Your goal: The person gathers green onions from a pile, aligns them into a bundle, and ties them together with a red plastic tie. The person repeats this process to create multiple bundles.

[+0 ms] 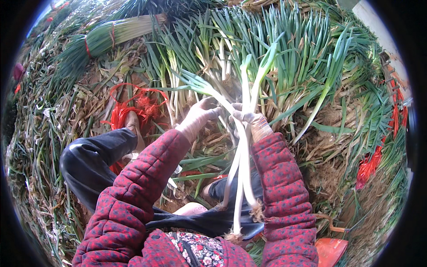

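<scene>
Several long green onions (pixel 244 160) are gripped in my gloved right hand (pixel 252 121), their green tops pointing away from me and their rooted white ends hanging over my lap. Just left of them is my gloved left hand (pixel 200 115), with fingers spread near the stalks; whether it touches one is unclear. Beyond both hands lies a wide row of green onions (pixel 293 50), leaves pointing away. A single green onion (pixel 315 110) lies to the right of my right hand.
A bundle of green onions (pixel 130 30) tied with red bands lies at the upper left. Red plastic strips (pixel 121 113) are near my left foot, and more red plastic (pixel 370 167) is at the right. Loose leaves (pixel 43 140) litter the ground. A red-orange sheet (pixel 330 250) lies at the lower right.
</scene>
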A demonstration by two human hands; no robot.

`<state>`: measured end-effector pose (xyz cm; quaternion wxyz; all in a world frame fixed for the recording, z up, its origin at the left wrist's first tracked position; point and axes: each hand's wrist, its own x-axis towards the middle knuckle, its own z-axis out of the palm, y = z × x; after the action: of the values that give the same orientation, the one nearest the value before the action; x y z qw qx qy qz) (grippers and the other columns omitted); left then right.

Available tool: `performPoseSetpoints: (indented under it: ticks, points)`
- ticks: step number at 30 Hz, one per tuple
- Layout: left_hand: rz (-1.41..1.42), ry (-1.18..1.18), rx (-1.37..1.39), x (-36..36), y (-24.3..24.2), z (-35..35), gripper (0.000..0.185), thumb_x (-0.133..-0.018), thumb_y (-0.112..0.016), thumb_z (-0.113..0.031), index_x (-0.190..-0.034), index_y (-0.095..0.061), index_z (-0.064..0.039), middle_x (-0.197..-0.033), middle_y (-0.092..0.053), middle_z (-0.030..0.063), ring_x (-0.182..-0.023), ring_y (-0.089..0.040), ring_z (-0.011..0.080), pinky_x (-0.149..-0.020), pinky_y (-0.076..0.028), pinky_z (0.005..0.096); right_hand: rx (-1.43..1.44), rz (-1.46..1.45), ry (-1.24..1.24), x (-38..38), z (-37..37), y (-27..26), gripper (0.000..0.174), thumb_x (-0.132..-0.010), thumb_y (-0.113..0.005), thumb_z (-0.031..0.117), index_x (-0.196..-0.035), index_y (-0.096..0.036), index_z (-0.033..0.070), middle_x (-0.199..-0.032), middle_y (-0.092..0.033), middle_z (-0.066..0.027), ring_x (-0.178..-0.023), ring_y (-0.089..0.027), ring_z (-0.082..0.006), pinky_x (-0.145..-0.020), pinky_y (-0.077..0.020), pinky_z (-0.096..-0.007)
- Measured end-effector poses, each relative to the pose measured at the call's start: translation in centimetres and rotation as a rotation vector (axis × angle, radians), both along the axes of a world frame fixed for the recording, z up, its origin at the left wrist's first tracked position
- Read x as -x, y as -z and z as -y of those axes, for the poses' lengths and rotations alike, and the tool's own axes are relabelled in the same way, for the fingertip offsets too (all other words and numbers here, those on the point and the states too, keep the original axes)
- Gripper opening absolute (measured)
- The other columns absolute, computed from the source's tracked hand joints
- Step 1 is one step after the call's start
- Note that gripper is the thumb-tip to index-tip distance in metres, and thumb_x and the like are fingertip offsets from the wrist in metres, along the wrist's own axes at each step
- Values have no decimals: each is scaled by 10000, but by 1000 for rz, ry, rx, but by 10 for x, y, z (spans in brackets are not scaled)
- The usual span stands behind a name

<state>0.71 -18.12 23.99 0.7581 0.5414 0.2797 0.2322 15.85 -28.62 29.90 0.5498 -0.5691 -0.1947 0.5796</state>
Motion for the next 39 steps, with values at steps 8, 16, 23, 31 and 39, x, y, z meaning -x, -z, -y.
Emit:
performPoseSetpoints:
  ticks: [8,16,23,31,39]
  points:
    - [361,-415,195,74,2,-89,88,-816,-545,-109,-834,-619,-64,-595,-450,-39,-431,-376,87,-382,-307,221,-97,-59,-37,-11,9,-3,468,-786,-675,98,-1209,-481,47,-806,-604,-96,-559,-567,-142,-397,-451,-243]
    - [30,-1222,249,304,3,-267,127,-829,-654,-177,-841,-590,-68,-729,-601,39,-593,-561,186,-535,-467,299,-527,-361,-60,-54,30,-22,419,-843,-634,149,-1229,-500,56,-806,-613,-96,-539,-552,-116,-404,-479,-259]
    - [-624,-377,-740,205,1,-147,200,-873,-629,-180,-1008,-652,-34,-865,-640,-19,-731,-526,45,-654,-424,193,-283,-169,112,-34,7,-16,387,-817,-662,124,-1166,-516,43,-835,-631,-115,-595,-601,-160,-483,-519,-319]
    - [-106,193,-27,48,-67,65,453,-856,-604,-431,-1042,-552,-21,-857,-609,37,-737,-596,107,-665,-484,242,-43,75,259,7,-51,19,394,-765,-703,101,-1125,-553,44,-845,-641,-100,-618,-600,-192,-500,-498,-303]
    - [90,-41,308,61,-47,55,320,-729,-599,-22,-1007,-448,25,-937,-600,167,-867,-638,251,-810,-539,376,-55,7,309,1,-43,27,372,-774,-704,112,-1106,-549,44,-837,-637,-105,-613,-594,-194,-492,-488,-311]
